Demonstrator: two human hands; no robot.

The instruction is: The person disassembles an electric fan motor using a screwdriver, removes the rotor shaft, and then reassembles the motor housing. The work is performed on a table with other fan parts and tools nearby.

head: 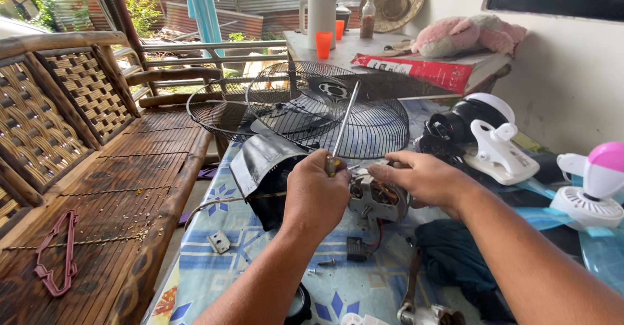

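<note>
My left hand (pixel 315 195) is closed around the handle of a long screwdriver (pixel 344 117), whose metal shaft slants up and away from me. Just to its right lies an exposed fan motor (pixel 377 198) with copper windings. My right hand (pixel 422 179) rests on top of the motor and grips it. A black plastic fan housing (pixel 263 166) sits behind my left hand. Two black wire fan guards (pixel 312 104) lie further back on the table.
The table (pixel 214 266) has a blue patterned cloth with loose screws and a small metal bracket (pixel 219 241). A white and black fan base (pixel 484 133) and a pink-topped small fan (pixel 595 185) lie right. A bamboo bench (pixel 97 169) with a pink hanger (pixel 55 253) stands left.
</note>
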